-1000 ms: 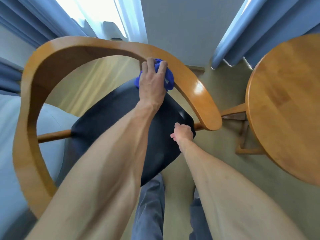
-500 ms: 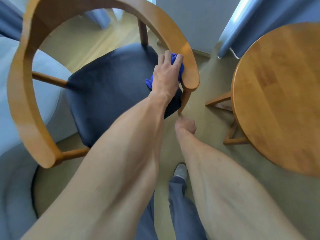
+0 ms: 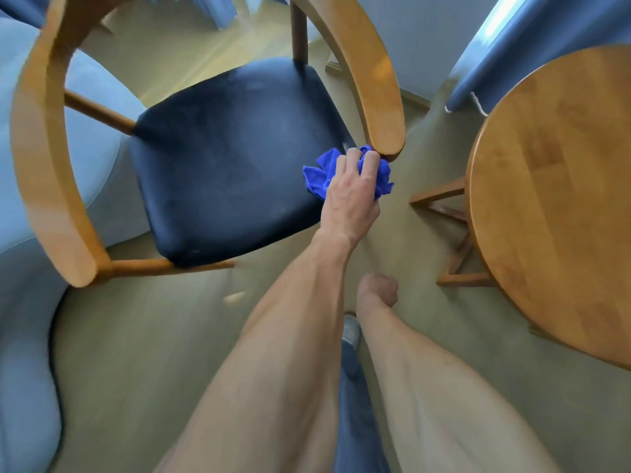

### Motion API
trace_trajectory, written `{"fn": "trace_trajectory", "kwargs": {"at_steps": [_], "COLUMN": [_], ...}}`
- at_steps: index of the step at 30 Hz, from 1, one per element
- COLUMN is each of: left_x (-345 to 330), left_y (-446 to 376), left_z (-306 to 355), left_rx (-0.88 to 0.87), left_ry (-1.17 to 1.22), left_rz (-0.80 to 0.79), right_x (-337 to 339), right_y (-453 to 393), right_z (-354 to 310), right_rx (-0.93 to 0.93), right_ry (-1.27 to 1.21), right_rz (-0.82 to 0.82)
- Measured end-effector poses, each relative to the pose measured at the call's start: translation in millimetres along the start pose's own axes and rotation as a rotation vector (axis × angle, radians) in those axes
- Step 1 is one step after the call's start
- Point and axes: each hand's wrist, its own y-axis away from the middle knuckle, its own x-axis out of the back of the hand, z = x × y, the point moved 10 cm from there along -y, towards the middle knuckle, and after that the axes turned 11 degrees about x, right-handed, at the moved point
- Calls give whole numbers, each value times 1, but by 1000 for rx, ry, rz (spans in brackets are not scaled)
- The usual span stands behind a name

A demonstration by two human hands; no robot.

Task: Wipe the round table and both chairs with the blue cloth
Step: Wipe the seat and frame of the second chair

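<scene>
My left hand (image 3: 351,196) grips the crumpled blue cloth (image 3: 317,175) against the tip of the chair's right armrest (image 3: 382,107), just beside the front right corner of the dark seat (image 3: 222,158). The wooden chair has a curved back rail running round to the left arm (image 3: 51,199). My right hand (image 3: 377,291) hangs over the floor below the cloth, curled into a fist and holding nothing. The round wooden table (image 3: 553,199) stands to the right, apart from both hands.
A light blue sofa (image 3: 30,336) fills the left edge behind the chair. Blue curtains (image 3: 505,56) hang at the top right. The table's legs (image 3: 454,233) stand on the carpet between chair and table. My trouser leg and foot (image 3: 351,370) show between my arms.
My left hand slid the cloth along the right armrest from its upper curve down to its tip. My right hand left the seat's front edge and drew back over the floor.
</scene>
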Motion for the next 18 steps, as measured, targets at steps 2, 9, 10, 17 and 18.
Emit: {"fn": "trace_trajectory", "kwargs": {"at_steps": [2,9,10,17,18], "left_x": [1,13,12,12,11], "left_y": [4,47,54,101,105], "left_z": [-24,-129,-143,-242,-251], "left_rx": [178,705,759,1088,1104], "left_ry": [119,234,241,313,338], "left_rz": [-52,-28,-37,-60,-69], "right_x": [-4,-73,-84,-142,-156], "right_y": [-6,13,12,67,75], "right_z": [-8,-41,-37,0,8], "right_rx": [33,107,128,36,9], "right_ry": [-141,-182,-118,-108,-122], "right_rz": [0,-333,-355,-524,-592]}}
